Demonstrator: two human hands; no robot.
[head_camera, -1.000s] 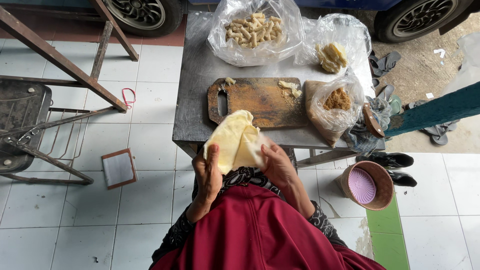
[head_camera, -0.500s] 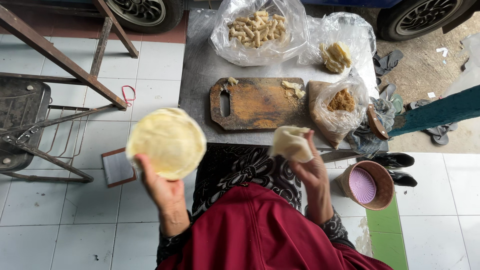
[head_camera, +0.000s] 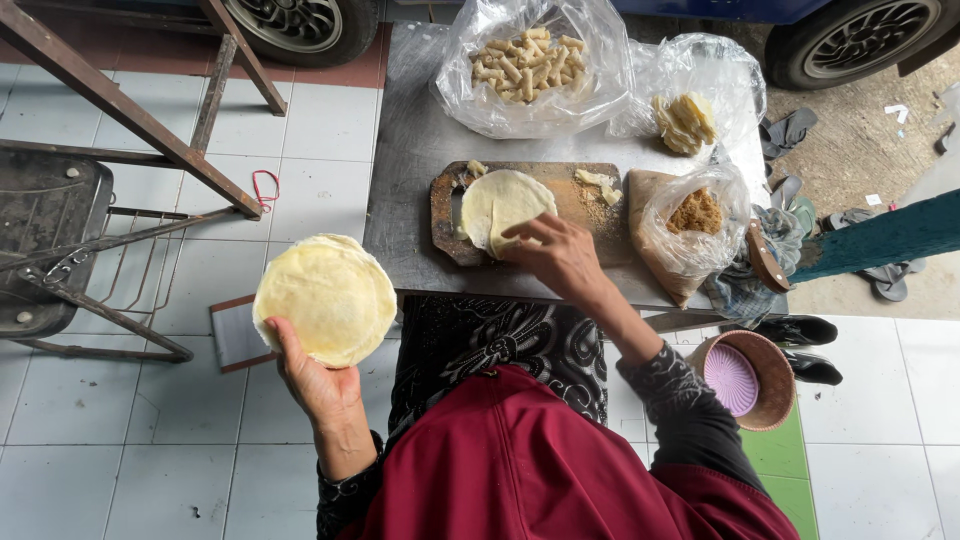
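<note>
1 thin wrapper sheet (head_camera: 503, 206) laid on the cutting board (head_camera: 580, 215).
Right hand (head_camera: 560, 257) open, fingertips pressing it; left hand (head_camera: 318, 385) grips the limp, tear-prone wrapper stack (head_camera: 326, 298) from beneath.

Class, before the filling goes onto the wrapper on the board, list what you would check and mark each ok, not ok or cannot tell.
1. Single wrapper lies on the wooden cutting board: ok, though one edge looks folded under the fingers.
2. Right hand steadies the wrapper: ok, fingertips touch its lower edge.
3. Left hand has a firm grip on the stack of wrappers, held away from the table: ok.
4. Bag of brown filling open and beside the board: ok.
5. Board free of crumbs: not ok, bits lie right of the wrapper.
6. Wrapper untorn: cannot tell.
</note>
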